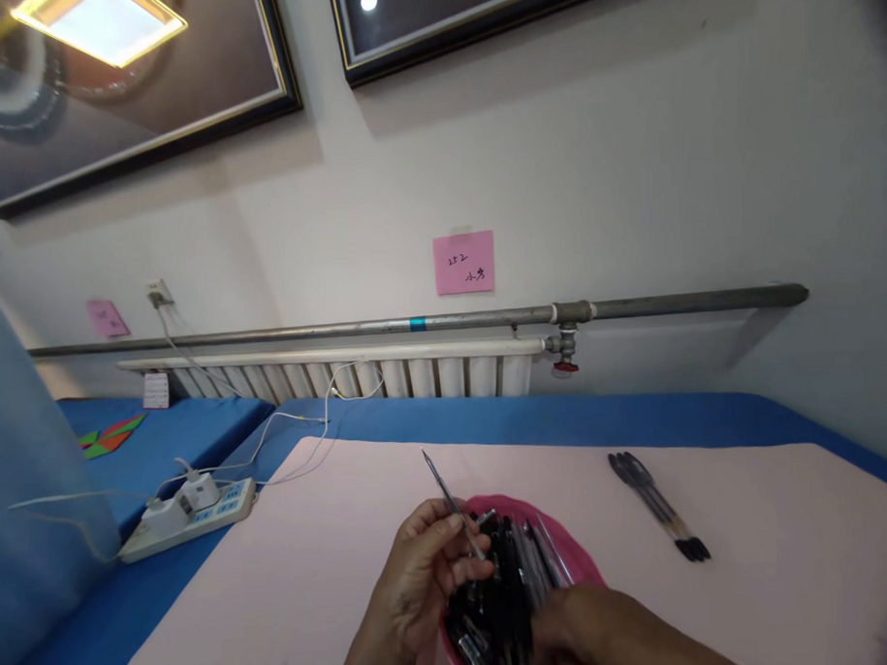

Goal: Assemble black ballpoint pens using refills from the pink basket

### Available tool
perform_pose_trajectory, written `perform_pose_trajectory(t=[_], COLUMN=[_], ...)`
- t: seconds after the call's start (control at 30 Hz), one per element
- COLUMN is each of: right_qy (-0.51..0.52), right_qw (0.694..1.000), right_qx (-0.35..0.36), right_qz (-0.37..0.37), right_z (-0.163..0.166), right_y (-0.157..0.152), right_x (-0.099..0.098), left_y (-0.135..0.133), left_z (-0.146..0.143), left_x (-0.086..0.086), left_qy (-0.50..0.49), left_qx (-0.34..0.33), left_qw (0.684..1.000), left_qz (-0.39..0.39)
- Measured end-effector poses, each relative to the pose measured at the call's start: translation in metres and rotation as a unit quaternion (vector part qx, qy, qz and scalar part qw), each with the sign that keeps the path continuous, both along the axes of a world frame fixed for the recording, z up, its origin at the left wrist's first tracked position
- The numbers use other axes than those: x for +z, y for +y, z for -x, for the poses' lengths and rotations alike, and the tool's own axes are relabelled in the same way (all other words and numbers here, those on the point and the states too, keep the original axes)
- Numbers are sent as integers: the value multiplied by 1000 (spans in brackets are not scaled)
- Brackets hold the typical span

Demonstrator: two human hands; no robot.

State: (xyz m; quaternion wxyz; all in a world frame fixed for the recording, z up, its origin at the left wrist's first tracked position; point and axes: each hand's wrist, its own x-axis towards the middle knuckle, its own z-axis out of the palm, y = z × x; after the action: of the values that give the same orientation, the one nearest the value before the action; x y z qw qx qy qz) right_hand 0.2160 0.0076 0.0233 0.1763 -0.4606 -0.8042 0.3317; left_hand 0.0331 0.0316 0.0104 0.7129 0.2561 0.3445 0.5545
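My left hand (421,576) is closed in a pinch on a thin pen refill (449,499) that points up and away over a pink bowl (568,551). The bowl holds several black pen parts (507,587). My right hand (606,637) is low in the frame, over the near side of the bowl and blurred; its fingers are hidden among the parts. A few assembled black pens (657,504) lie side by side on the pale pink sheet (771,554) to the right of the bowl.
A white power strip (192,516) with plugged chargers and cables lies at the left on the blue table cover (563,420). Behind are a radiator (358,374), a pipe (414,324) and a pink note (463,262) on the wall. Coloured shapes (111,436) lie far left.
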Motion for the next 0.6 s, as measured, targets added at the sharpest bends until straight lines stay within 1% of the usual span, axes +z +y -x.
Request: perform_pose_trajectory(t=[0.03,0.07,0.1,0.17,0.27,0.33,0.43,0.6], right_qy=[4,22,44,97,162,193,215,219], right_qw=[1000,999,998,994,981,973,966,964], right_qx=[21,21,16,-24,-90,-119,-137,-144], right_qz=[19,27,40,47,50,48,42,42], right_z=[0,0,1,3,7,10,12,14], right_y=[1,3,6,10,16,17,18,17], right_x=[9,17,23,27,21,15,11,11], left_y=[0,-1,-1,-2,-3,-4,-5,-7], left_z=[0,-1,-2,-4,-9,-11,-15,-18], left_x=[0,1,1,1,0,-1,-2,-1], left_qy=[-6,-14,-20,-31,-45,-54,-56,-59], left_qx=[0,0,-1,-2,-1,0,-5,-5], left_qw=[1000,1000,1000,999,999,998,998,998], left_qz=[-3,-5,-6,-8,-13,-16,-28,-35])
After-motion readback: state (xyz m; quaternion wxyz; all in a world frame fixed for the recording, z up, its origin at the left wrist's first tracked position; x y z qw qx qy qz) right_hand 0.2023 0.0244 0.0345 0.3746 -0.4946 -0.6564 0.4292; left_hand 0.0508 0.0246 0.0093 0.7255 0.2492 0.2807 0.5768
